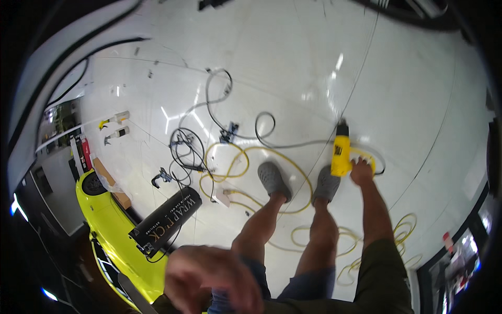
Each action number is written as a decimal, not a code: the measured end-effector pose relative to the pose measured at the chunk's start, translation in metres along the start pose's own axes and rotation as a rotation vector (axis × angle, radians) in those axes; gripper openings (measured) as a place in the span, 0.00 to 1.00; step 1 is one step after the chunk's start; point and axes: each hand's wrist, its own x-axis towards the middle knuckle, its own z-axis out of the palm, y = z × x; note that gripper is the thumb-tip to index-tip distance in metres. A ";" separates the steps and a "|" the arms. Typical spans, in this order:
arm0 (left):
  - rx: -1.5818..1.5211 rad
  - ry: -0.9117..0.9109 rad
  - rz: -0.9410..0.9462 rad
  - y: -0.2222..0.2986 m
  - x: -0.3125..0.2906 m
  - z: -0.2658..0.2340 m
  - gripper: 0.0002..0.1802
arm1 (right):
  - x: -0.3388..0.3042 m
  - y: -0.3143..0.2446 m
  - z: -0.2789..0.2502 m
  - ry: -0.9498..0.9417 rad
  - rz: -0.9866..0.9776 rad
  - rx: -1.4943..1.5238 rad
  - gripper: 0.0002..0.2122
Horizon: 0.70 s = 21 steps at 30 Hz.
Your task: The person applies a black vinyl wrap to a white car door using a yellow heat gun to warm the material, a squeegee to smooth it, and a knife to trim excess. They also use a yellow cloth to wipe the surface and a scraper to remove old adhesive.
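My right hand (362,172) is closed round the grip of a yellow heat gun (341,153). The gun's black nozzle points away from me, toward the far side of the floor, and its body hangs above my right shoe. A dark cord runs off to the left from behind it. Close to the camera at the bottom, my left hand (209,277) is large and smeared by motion. Its fingers look bent, but whether anything is in them does not show.
Tangled black cables (188,149) and a yellow extension cord (246,149) lie around my grey clogs (273,180). A black cylinder (167,222) with lettering stands left, beside a lime-yellow car (112,225). Two spray bottles (117,133) lie farther left. A car wheel (418,13) shows at top right.
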 end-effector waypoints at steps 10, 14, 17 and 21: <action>0.667 0.253 -0.237 0.089 -0.147 0.227 0.25 | -0.296 -0.112 -0.271 0.202 -0.148 0.768 0.19; 0.781 0.308 -0.053 0.120 -0.177 0.252 0.22 | -0.438 -0.158 -0.382 0.089 -0.387 1.419 0.15; 0.919 0.360 0.149 0.148 -0.197 0.249 0.20 | -0.501 -0.188 -0.442 0.150 -0.707 1.387 0.16; 0.989 0.578 0.450 0.205 -0.217 0.246 0.16 | -0.554 -0.244 -0.496 0.460 -0.921 1.261 0.16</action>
